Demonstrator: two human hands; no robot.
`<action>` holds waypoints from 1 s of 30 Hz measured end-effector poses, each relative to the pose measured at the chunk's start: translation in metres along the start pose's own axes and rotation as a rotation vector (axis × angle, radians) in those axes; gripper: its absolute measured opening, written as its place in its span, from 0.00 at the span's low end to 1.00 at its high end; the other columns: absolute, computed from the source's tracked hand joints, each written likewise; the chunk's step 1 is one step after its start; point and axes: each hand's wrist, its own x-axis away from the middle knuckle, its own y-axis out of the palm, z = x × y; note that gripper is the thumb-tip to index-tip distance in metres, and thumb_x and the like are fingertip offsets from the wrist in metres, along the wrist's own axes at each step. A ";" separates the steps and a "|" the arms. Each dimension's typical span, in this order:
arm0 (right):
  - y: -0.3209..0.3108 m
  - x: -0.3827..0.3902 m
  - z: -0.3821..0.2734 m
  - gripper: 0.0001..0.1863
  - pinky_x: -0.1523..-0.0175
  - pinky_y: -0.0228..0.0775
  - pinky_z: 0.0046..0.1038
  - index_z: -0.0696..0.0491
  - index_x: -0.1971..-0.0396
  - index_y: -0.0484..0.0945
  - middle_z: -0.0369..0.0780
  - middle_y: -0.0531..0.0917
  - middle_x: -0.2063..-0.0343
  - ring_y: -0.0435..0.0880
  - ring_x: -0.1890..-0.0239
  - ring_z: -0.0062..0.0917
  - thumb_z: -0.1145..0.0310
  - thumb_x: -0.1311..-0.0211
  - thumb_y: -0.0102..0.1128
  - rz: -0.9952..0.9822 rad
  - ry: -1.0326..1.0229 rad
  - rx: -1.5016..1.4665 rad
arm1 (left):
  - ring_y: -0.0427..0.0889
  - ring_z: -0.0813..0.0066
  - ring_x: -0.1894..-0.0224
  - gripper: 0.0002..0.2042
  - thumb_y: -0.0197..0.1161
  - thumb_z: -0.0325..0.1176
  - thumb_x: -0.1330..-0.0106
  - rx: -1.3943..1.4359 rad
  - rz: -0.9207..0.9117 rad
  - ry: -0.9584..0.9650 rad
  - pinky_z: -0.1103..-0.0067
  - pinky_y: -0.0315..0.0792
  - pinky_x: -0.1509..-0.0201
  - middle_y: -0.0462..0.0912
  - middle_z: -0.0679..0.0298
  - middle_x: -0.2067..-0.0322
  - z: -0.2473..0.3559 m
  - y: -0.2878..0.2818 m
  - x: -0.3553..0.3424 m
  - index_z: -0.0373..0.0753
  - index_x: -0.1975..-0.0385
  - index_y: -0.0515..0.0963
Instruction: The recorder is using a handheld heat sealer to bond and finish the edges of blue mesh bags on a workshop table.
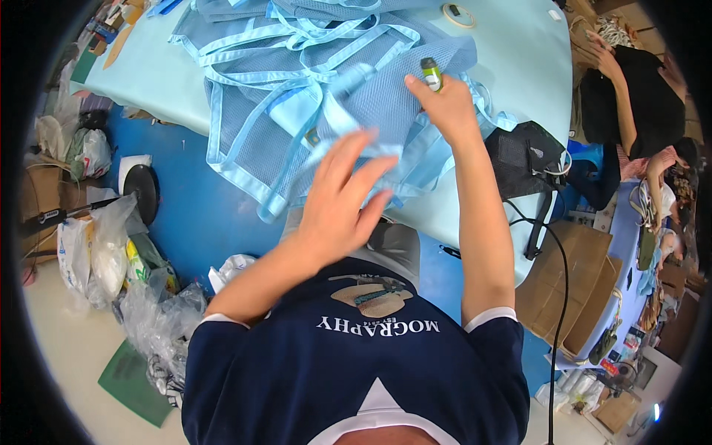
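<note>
Blue mesh fabric [259,111] with shiny light-blue ribbon edging [222,58] lies in loose folds over the near part of the table and hangs past its edge. In my right hand [449,111], closed over the fabric's right part, is a small green tube with a dark top [431,74]; its lower end is hidden in the fist. My left hand [341,196] is slightly smeared by motion, fingers apart, in front of the fabric's near edge and ribbons. I see nothing held in it.
The pale table [512,52] carries a ring-shaped roll [457,15] and, at its right edge, a black bag [525,157] with a cable. Cardboard [567,278] stands right. Plastic bags [104,237] crowd the left floor. Another person [630,96] is at far right.
</note>
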 end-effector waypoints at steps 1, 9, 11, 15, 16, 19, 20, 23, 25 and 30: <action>0.000 0.004 0.002 0.24 0.71 0.68 0.31 0.62 0.77 0.77 0.44 0.80 0.79 0.80 0.74 0.34 0.50 0.49 0.62 0.013 0.059 -0.176 | 0.60 0.50 0.39 0.23 0.66 0.32 0.50 -0.156 -0.063 0.045 0.60 0.65 0.48 0.63 0.52 0.43 -0.013 0.007 -0.006 0.41 0.52 0.71; 0.012 0.088 0.018 0.22 0.64 0.71 0.40 0.59 0.75 0.78 0.53 0.80 0.75 0.81 0.68 0.45 0.50 0.47 0.59 0.134 0.125 0.226 | 0.47 0.46 0.34 0.36 0.69 0.45 0.53 -0.594 -0.134 -0.201 0.48 0.56 0.44 0.54 0.47 0.38 -0.115 0.034 -0.032 0.41 0.43 0.64; 0.037 0.105 0.017 0.22 0.61 0.71 0.41 0.58 0.70 0.77 0.51 0.80 0.72 0.80 0.67 0.46 0.51 0.47 0.59 0.109 0.127 0.295 | 0.47 0.46 0.34 0.38 0.70 0.47 0.54 -0.625 -0.174 -0.221 0.47 0.55 0.43 0.54 0.46 0.38 -0.116 0.034 -0.038 0.40 0.43 0.64; 0.068 0.123 0.012 0.22 0.60 0.72 0.40 0.58 0.63 0.73 0.50 0.80 0.72 0.81 0.67 0.45 0.54 0.48 0.61 0.187 0.131 0.356 | 0.46 0.45 0.33 0.40 0.71 0.49 0.57 -0.668 -0.164 -0.277 0.43 0.50 0.42 0.53 0.44 0.38 -0.131 0.042 -0.045 0.37 0.44 0.64; 0.069 0.120 0.015 0.23 0.59 0.72 0.40 0.58 0.62 0.72 0.49 0.81 0.72 0.81 0.66 0.44 0.55 0.48 0.62 0.173 0.176 0.353 | 0.45 0.45 0.33 0.40 0.71 0.49 0.57 -0.686 -0.143 -0.274 0.43 0.49 0.42 0.53 0.43 0.38 -0.132 0.042 -0.049 0.37 0.44 0.64; 0.058 0.114 0.022 0.27 0.57 0.71 0.40 0.58 0.56 0.70 0.49 0.81 0.69 0.81 0.63 0.43 0.55 0.51 0.64 0.070 0.302 0.320 | 0.44 0.48 0.32 0.32 0.66 0.44 0.50 -0.720 -0.162 -0.273 0.42 0.48 0.42 0.53 0.45 0.37 -0.127 0.040 -0.064 0.37 0.45 0.65; 0.057 0.114 0.023 0.27 0.57 0.71 0.40 0.58 0.56 0.70 0.49 0.81 0.69 0.81 0.63 0.43 0.55 0.51 0.64 0.092 0.303 0.317 | 0.44 0.48 0.32 0.32 0.66 0.44 0.50 -0.718 -0.153 -0.253 0.42 0.48 0.42 0.53 0.45 0.37 -0.137 0.044 -0.069 0.37 0.45 0.65; 0.067 0.111 0.023 0.24 0.57 0.71 0.40 0.56 0.56 0.69 0.49 0.81 0.69 0.81 0.62 0.43 0.59 0.50 0.63 0.040 0.349 0.313 | 0.43 0.51 0.31 0.27 0.60 0.37 0.45 -0.941 -0.038 -0.171 0.41 0.47 0.42 0.50 0.49 0.35 -0.185 0.039 -0.073 0.39 0.43 0.64; 0.074 0.113 0.022 0.22 0.58 0.71 0.39 0.54 0.56 0.68 0.48 0.82 0.69 0.81 0.62 0.42 0.60 0.48 0.61 -0.011 0.305 0.341 | 0.42 0.53 0.31 0.27 0.54 0.32 0.42 -1.103 -0.031 -0.158 0.41 0.46 0.41 0.48 0.53 0.34 -0.204 0.020 -0.073 0.41 0.40 0.60; 0.056 0.115 0.009 0.12 0.59 0.71 0.41 0.54 0.63 0.73 0.48 0.81 0.70 0.80 0.64 0.44 0.67 0.48 0.56 0.023 0.190 0.232 | 0.40 0.54 0.31 0.42 0.66 0.50 0.50 -0.883 -0.258 -0.364 0.42 0.46 0.40 0.42 0.56 0.33 -0.182 0.003 -0.094 0.44 0.36 0.54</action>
